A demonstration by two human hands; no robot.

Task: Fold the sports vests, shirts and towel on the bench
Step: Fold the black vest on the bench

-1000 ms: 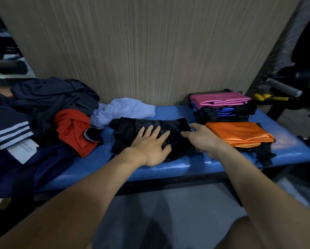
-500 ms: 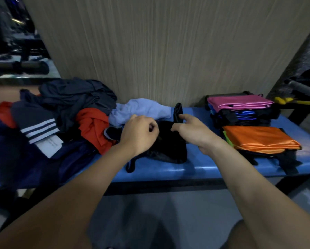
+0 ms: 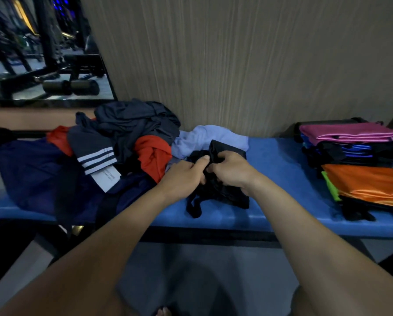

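On bench (image 3: 280, 160), white label (image 3: 106, 179), print unreadable

Two forearms enter from the near edge, both bare from elbow to wrist; no sleeve shows on either. Left hand (image 3: 183, 176) bare: no glove, ring or watch visible. Right hand (image 3: 231, 172) likewise bare, wrist unadorned. Nails short where the left thumb shows one. At the near right corner, a rounded bare knee. At the near edge, centre, bare toes just in view, too dim and cropped to tell any footwear. No clothing on the person identifiable.
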